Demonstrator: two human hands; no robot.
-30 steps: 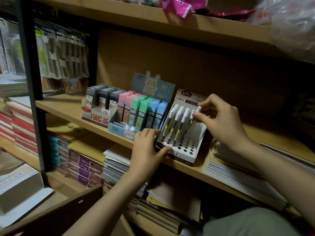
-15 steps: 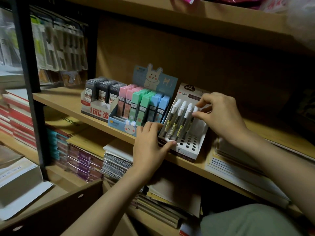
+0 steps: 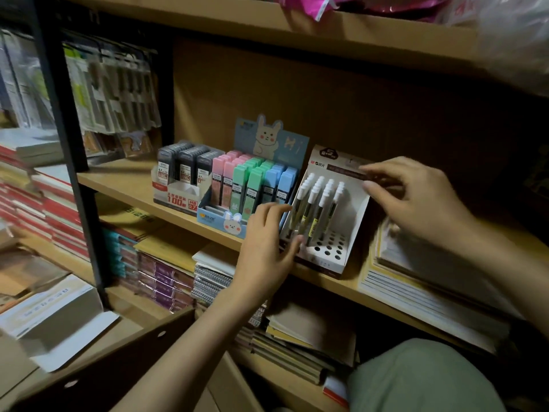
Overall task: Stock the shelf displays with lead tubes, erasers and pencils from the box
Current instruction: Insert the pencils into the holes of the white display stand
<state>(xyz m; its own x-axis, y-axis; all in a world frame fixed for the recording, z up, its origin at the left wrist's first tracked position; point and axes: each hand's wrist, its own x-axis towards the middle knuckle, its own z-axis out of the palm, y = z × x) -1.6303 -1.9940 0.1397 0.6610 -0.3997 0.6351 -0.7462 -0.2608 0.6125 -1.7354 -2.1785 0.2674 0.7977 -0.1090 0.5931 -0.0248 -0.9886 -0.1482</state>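
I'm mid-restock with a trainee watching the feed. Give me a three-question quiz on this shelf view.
1. True or false: every hole in the white pencil display is filled.
2. Which hand touches the display's front left corner? A) left hand B) right hand
3. Fill in: the lead tubes in the rabbit display run pink, ____, blue from left to right.

Key: 1 false, empty holes show at the front right beside the pencils. 2 A. 3 green.
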